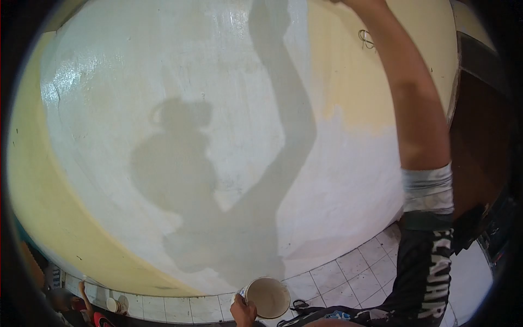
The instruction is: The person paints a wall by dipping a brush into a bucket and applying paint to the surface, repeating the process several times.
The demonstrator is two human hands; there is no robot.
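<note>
My left hand [243,312] is closed on the rim of a white paint bucket [267,298], low in the view. A pale coating shows on the inside of the bucket. My right arm is raised high along the right side, and my right hand [357,2] is cut off by the top edge, so what it holds is hidden. In front of me the wall [348,180] bears wet, shiny whitish paint over its middle. Yellow paint still shows at its left side and upper right. My shadow falls across the whitish part.
Bent wires [366,39] stick out of the wall near my right forearm. White floor tiles [348,270] run along the wall's foot. At lower left another person [73,310] is beside a small white bucket [113,304]. A dark brown panel [482,136] stands at right.
</note>
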